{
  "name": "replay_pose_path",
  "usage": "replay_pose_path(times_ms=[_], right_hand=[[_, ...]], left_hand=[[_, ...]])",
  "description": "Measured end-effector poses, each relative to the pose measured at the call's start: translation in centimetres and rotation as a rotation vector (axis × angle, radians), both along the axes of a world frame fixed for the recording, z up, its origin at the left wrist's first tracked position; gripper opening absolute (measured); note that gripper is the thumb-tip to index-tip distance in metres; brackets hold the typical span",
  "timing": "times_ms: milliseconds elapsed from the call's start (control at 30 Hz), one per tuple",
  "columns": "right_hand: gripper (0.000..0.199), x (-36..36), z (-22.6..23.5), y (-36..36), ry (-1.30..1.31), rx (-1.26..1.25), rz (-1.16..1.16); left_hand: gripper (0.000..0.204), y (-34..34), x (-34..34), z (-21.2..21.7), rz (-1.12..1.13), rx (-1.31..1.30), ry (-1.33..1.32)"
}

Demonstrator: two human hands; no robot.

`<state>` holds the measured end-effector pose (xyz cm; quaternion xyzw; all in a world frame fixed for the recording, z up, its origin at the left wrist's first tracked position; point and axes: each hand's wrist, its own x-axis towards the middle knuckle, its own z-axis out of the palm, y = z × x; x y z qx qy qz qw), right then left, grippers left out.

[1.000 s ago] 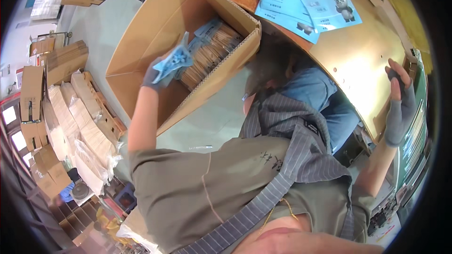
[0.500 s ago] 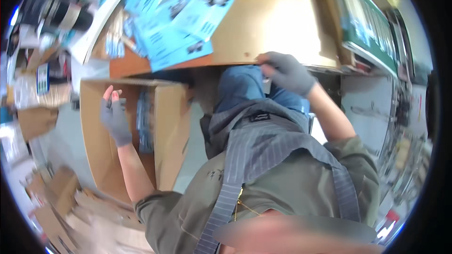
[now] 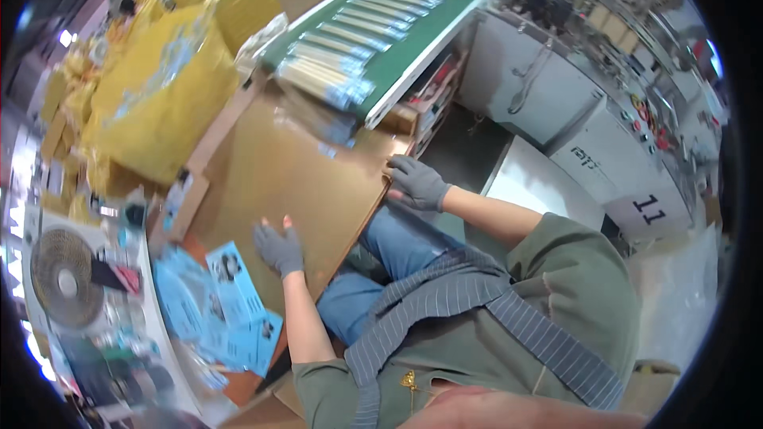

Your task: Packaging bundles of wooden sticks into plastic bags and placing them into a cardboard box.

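My left hand (image 3: 280, 249), in a grey fingerless glove, is over the brown board-topped table (image 3: 294, 167), with fingers apart and nothing in them. Close beside it lie light-blue printed sheets or bags (image 3: 230, 290). My right hand (image 3: 419, 183), gloved alike, is at the table's right edge, its fingers curled round the rim. Beyond the hands, a green conveyor belt (image 3: 433, 28) carries a row of clear-wrapped packs of pale sticks (image 3: 326, 67). Some clear wrapping lies on the table below the belt's near end.
Large yellow sacks (image 3: 159, 95) are piled at the far left. A round fan (image 3: 67, 278) stands on a white surface at the left. White cabinets (image 3: 556, 111) are at the right, and a shelf (image 3: 433, 103) with items sits beneath the belt.
My view has swung to the right and up, bringing the belt into the middle. My left hand has moved from over the open carton to the tabletop; my right stays at the table edge.
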<state>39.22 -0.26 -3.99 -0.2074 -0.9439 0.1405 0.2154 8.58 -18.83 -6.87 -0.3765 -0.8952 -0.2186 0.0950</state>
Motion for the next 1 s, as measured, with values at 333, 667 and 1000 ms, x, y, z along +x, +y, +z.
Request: replay_pose_path(times_ms=[333,667,1000], right_hand=[[0.083,0.7,-5.1,2.5,-0.083,-0.007,0.08],[0.088,0.9,-3.6,2.2,-0.13,-0.125,0.015],[0.089,0.4,-1.4,2.1,-0.288,-0.089,0.01]], left_hand=[[0.061,1.8,-4.8,-1.8,0.1,-0.102,0.135],[0.059,3.3,-4.7,-2.1,0.075,-0.037,0.15],[0.061,3.1,-4.6,-2.1,0.113,-0.062,0.133]])
